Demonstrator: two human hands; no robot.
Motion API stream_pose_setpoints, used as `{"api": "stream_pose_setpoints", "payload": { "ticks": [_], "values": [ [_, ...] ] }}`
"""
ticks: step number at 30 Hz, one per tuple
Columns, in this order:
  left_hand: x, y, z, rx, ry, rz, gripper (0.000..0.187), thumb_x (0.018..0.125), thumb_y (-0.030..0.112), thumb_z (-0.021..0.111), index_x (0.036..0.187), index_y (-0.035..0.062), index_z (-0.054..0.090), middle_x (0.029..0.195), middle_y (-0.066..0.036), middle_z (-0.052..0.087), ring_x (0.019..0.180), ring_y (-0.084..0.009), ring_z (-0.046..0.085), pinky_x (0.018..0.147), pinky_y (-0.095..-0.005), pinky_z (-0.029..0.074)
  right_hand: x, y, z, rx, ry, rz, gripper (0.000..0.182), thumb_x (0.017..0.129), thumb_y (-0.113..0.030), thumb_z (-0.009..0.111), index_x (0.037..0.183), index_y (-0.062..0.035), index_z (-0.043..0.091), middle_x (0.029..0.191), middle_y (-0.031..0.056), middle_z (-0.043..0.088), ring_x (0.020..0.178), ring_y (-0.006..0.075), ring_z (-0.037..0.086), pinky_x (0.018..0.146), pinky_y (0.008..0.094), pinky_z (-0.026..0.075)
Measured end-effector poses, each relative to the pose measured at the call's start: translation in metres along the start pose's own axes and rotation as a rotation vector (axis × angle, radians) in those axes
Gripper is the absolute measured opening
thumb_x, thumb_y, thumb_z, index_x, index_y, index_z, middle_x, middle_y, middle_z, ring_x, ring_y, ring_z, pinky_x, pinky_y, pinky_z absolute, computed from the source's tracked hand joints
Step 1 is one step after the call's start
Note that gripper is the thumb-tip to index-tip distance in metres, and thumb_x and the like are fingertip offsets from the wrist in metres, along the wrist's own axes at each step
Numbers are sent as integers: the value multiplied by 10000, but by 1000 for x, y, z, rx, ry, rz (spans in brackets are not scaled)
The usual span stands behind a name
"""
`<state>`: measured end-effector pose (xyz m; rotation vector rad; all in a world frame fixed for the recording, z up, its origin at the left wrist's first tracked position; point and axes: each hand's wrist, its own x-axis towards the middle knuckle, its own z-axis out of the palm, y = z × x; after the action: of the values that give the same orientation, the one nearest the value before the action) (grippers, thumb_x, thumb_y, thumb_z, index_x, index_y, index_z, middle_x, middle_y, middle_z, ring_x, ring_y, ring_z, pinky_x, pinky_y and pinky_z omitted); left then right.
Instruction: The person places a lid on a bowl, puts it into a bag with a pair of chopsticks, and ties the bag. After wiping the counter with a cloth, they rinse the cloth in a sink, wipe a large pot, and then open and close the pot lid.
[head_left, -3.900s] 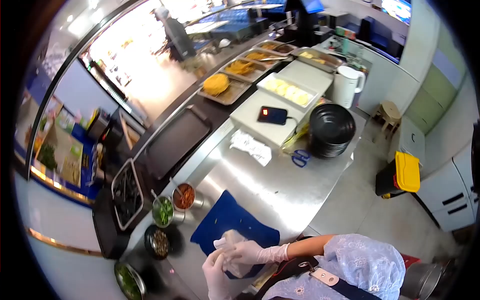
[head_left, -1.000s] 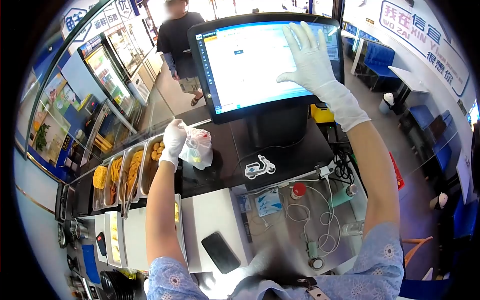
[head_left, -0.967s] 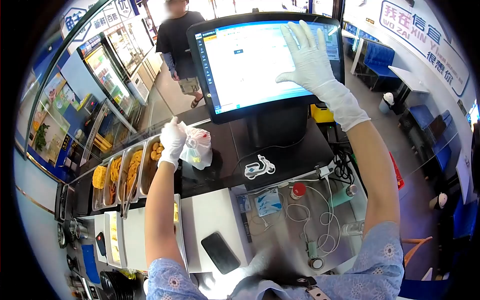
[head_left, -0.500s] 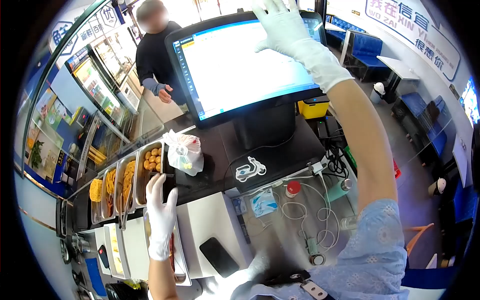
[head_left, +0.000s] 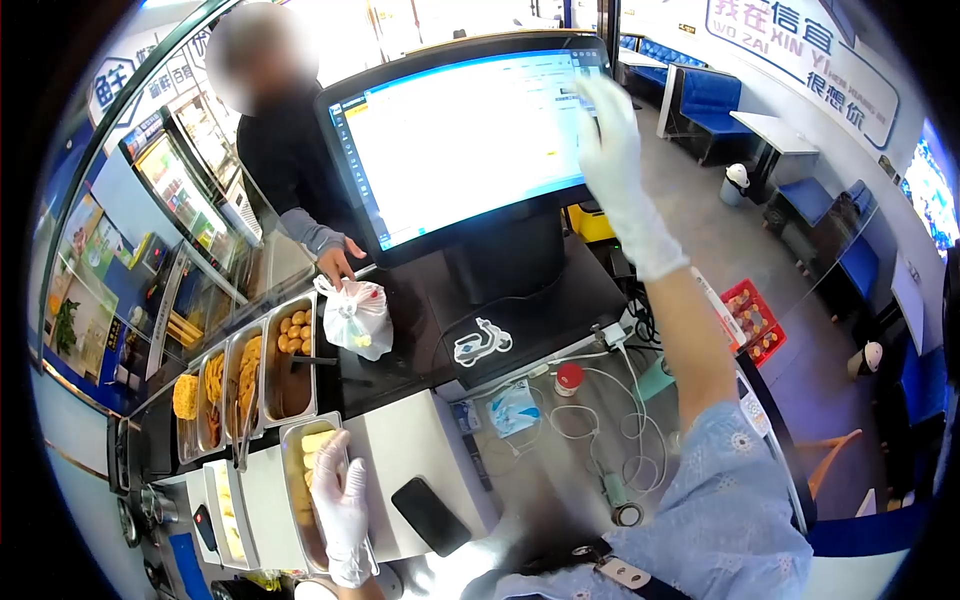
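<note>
My right hand (head_left: 613,135), in a white glove, is raised with fingers spread at the right edge of the touchscreen monitor (head_left: 460,135). My left hand (head_left: 343,505), also gloved, hovers open and low over a steel tray of yellow food (head_left: 305,470) on the white counter box. A tied plastic bag of food (head_left: 355,318) sits on the black ledge. A customer's hand (head_left: 338,262) reaches to the bag's top from across the counter.
Steel trays of fried food (head_left: 245,375) line the ledge at left. A black phone (head_left: 430,515) lies on the white box. Cables, a red-capped bottle (head_left: 569,378) and a sachet (head_left: 513,408) clutter the steel counter under the monitor stand.
My left hand let go of the bag on the ledge and pulled back down over the tray. The customer stepped in and reached for the bag. My right hand slid to the screen's right edge.
</note>
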<state>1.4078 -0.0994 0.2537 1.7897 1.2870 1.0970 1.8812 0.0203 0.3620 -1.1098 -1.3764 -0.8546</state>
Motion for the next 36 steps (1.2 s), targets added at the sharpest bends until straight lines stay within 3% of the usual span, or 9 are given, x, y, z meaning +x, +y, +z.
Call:
{"api": "stream_pose_setpoints", "payload": {
  "ticks": [5,13,20,24,26,29,32,35,36],
  "values": [
    [-33,-1,11,-125,-54,-134,351,849,67,616,1178,-32,548,1185,-118,549,1116,-209,505,1010,-315,346,-78,-8,-17,-104,-128,56,352,823,12,499,1154,-73,587,1229,148,520,1198,318,441,1025,417,332],
    [-55,-1,6,-187,7,-183,312,887,113,596,1157,-38,554,1150,-114,567,1112,-215,511,1011,-325,345,-81,-14,-3,-118,-158,64,454,793,5,534,1229,-121,519,1291,149,448,1260,325,370,1067,499,250],
    [-70,1,2,-240,12,-235,287,905,109,572,1141,-52,554,1128,-104,578,1077,-202,532,984,-311,370,-82,-29,-14,-122,-162,85,419,795,15,534,1202,-87,537,1277,143,462,1244,313,385,1063,467,270],
    [-85,10,4,-233,27,-257,285,907,124,577,1131,-52,563,1117,-108,598,1053,-195,547,971,-309,385,-101,-79,-56,95,-13,184,284,827,54,519,1093,-23,585,1000,104,634,1068,290,534,933,378,418],
    [-93,14,9,-211,35,-222,261,908,131,581,1101,-44,588,1090,-112,618,1034,-181,558,936,-297,414,-126,-119,-73,490,-26,504,231,888,35,492,1101,-3,574,891,99,659,828,190,627,788,305,488],
    [-106,23,17,-316,49,-241,276,907,194,587,1043,-43,621,977,-116,665,947,-191,615,857,-304,467,-158,-194,-107,861,-349,866,205,916,-10,495,1105,14,570,878,76,660,819,120,617,776,265,490],
    [-122,31,17,-315,87,-264,296,920,214,568,1039,-53,617,974,-127,663,938,-194,621,841,-308,476,-175,-253,-124,1114,-749,838,196,951,-127,502,1083,-18,598,877,43,662,825,111,623,789,266,492],
    [-140,29,14,-461,191,-246,343,953,270,517,1012,-53,617,948,-134,660,911,-204,631,808,-304,492,-186,-301,-138,1657,-1193,1259,288,972,-231,467,1113,-19,601,867,49,652,848,139,617,812,293,461],
    [-148,25,10,-532,224,-245,349,956,279,511,1007,-49,617,944,-134,659,908,-208,633,802,-304,494,-199,-318,-136,1881,-1187,1169,297,971,-228,471,1129,-9,594,864,61,644,830,137,613,802,297,463]
  ]
}}
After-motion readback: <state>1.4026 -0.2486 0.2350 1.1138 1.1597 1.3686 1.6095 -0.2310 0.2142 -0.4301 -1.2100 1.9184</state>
